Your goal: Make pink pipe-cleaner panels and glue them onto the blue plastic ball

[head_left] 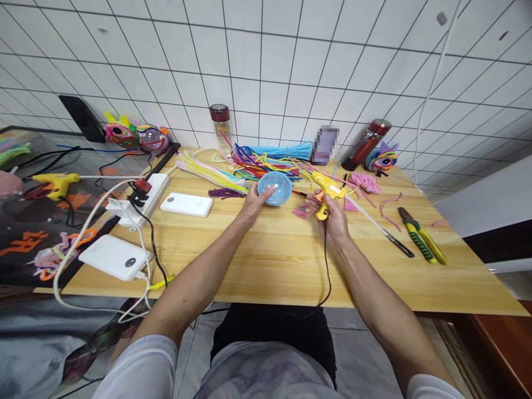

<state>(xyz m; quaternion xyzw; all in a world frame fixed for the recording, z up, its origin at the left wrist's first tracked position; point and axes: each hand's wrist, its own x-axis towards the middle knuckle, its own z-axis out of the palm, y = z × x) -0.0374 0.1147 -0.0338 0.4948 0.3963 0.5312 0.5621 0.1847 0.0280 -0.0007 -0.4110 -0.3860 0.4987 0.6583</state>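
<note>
- The left hand [251, 205] is gripping a blue bowl [276, 192] over the surface [266, 266].
- The right hand [337, 219] is gripping a yellow glue gun [326, 184] near the bowl.
- Colourful pipe cleaners [261, 163] are lying behind.

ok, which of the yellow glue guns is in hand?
The held glue gun is the one above the wooden table, gripped in the right hand. The other glue gun lies on the dark table at left, no hand on it.

A clear bottle [223, 129] stands by the tiled wall [245, 72], a white power strip [157, 191] to its left.
</note>
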